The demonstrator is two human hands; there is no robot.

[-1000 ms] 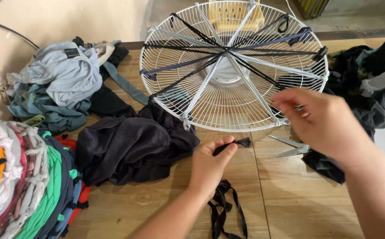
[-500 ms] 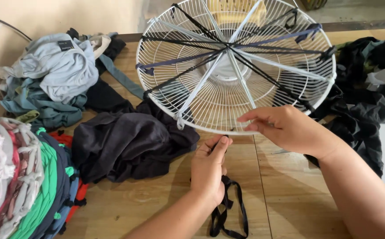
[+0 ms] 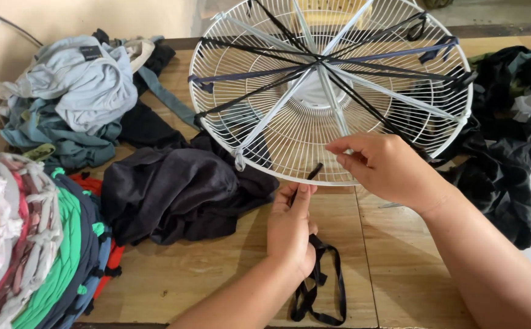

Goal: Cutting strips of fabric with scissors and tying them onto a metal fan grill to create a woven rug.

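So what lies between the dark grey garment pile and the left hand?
Head view: bare wooden table between the dark grey garment pile and the left hand.

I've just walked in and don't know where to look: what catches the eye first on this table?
The big white wire fan guard at the table's far side, with dark fabric strips stretched across it like spokes. Both hands meet at its near rim: the left hand pinches a black fabric strip and the right hand touches the guard's wires. At the left edge lies a colourful stack of woven fabric pieces.
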